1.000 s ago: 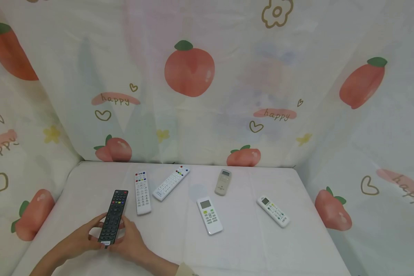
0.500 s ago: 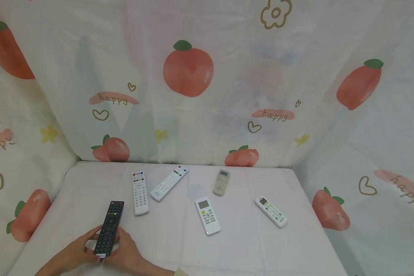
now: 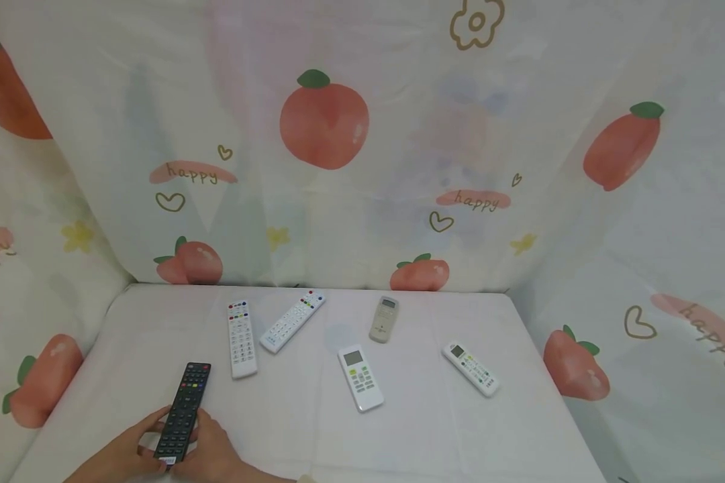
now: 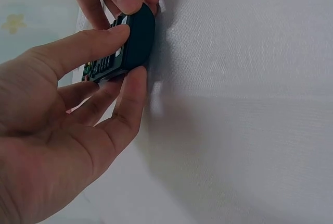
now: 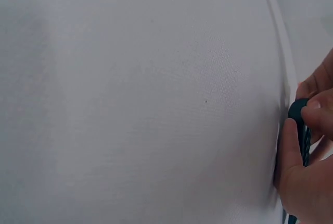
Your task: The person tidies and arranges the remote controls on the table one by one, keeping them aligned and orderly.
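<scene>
A long black remote control (image 3: 183,414) with rows of buttons and a white label at its near end lies tilted between both hands, low over the table's front left in the head view. My left hand (image 3: 123,451) pinches its left side, thumb on top near the label end. On the other edge, my right hand (image 3: 213,448) grips the same end. From the left wrist view, the rounded end of the remote (image 4: 139,36) shows close to the white cloth, the left thumb on its button face and a fingertip below. Only the dark end shows in the right wrist view.
Two white remotes, one upright in view (image 3: 242,339) and one slanted (image 3: 293,322), lie behind the hands. A beige remote (image 3: 384,320), a white remote with a screen (image 3: 360,379) and another white one (image 3: 471,369) lie to the right. A patterned curtain (image 3: 338,221) encloses the white table (image 3: 411,436).
Both hands have drawn the black remote toward the front edge and slightly left, keeping hold of it. The other remotes have stayed in place; the whole view shifts slightly.
</scene>
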A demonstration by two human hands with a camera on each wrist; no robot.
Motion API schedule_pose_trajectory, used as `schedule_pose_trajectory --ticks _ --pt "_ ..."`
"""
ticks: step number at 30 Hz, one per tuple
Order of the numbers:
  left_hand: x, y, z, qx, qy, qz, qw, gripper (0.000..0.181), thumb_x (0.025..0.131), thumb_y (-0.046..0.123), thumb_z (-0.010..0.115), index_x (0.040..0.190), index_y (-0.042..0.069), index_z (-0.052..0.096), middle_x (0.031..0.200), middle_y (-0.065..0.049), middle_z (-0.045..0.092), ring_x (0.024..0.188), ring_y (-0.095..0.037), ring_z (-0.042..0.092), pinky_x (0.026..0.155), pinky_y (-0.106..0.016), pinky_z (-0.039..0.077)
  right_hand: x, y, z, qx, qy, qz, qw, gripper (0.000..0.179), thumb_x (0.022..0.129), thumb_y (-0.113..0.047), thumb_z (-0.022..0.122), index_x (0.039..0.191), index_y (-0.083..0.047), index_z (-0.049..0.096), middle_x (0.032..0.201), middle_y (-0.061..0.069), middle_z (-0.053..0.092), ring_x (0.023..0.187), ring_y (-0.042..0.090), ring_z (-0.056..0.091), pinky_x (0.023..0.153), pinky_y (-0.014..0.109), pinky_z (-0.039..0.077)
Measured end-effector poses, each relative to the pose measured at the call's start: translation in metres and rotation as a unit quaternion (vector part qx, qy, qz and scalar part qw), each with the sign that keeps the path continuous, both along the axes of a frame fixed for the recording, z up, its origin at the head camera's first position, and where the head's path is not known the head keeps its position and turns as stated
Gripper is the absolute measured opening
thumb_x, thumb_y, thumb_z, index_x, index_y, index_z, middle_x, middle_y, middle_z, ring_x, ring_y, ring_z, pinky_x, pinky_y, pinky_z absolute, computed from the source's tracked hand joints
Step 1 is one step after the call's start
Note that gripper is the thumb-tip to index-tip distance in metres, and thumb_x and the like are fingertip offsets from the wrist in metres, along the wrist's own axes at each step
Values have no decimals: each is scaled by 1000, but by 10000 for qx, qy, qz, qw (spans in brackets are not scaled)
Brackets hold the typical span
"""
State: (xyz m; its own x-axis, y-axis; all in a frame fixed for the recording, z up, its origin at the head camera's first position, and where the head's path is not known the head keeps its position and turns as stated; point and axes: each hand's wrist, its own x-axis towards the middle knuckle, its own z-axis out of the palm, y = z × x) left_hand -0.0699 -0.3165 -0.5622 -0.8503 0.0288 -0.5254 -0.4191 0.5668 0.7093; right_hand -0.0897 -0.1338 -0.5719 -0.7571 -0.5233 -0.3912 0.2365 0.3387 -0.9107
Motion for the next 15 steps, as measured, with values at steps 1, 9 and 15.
schedule_pose_trajectory --ticks 1,9,15 --pt "0 -1 -1 -4 -9 1 10000 96 73 5 83 150 -6 27 122 -27 51 80 -24 56 72 -37 52 0 0 0 21 18 18 10000 76 81 0 79 146 -1 39 92 -5 50 70 7 58 67 23 54" --pt "8 1 2 439 -227 276 9984 92 74 -8 74 151 -6 24 122 -22 47 82 -25 60 70 -41 55 5 -3 0 -138 -287 86 9995 75 81 3 76 146 -1 39 90 -3 51 71 9 60 65 25 54" --pt "15 -2 0 783 -368 363 9956 90 76 -9 70 151 -7 19 126 -26 40 84 -25 60 70 -44 57 10 -5 0 -96 -226 36 9997 79 78 0 81 145 0 40 87 -2 52 74 9 56 66 27 52"
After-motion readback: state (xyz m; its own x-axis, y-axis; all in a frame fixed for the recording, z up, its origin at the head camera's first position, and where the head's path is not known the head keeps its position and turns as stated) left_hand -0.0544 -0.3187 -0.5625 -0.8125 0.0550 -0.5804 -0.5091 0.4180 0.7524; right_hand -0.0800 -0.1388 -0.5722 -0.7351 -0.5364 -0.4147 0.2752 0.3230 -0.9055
